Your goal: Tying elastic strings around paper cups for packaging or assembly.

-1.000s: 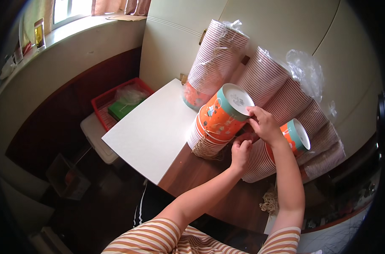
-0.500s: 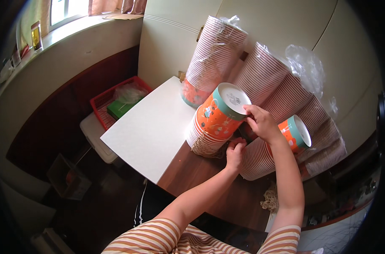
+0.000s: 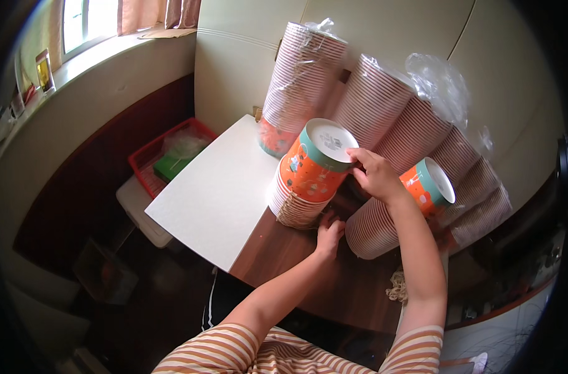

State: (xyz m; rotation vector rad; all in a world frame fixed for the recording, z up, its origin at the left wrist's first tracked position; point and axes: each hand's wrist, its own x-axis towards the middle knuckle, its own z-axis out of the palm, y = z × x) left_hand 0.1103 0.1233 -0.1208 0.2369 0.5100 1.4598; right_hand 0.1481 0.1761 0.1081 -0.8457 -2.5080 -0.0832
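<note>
A short stack of upside-down paper buckets (image 3: pixel 315 176), orange with a teal band and white bottom, stands at the table's middle. Tan twine (image 3: pixel 291 210) is wound round its striped lower rims. By the bottom edge of the top bucket is my right hand (image 3: pixel 378 174), thumb and fingertips drawn together against its right side. My left hand (image 3: pixel 329 234) is low beside the stack's right foot, fingers curled in near the twine. What either hand pinches is too small or hidden. A lying stack of paper buckets (image 3: pixel 372 232) is just right of my left hand.
Tall plastic-wrapped bucket stacks (image 3: pixel 304 78) and leaning stacks (image 3: pixel 374 100) line the back and right. A loose bundle of twine (image 3: pixel 397 287) lies near the right forearm. Left of the white-and-brown table (image 3: pixel 203 199) is a red basket (image 3: pixel 148 177) holding a green item.
My left hand has moved down and left, closer to the stack's foot. My right hand stays by the top bucket's edge. The whole view has shifted slightly.
</note>
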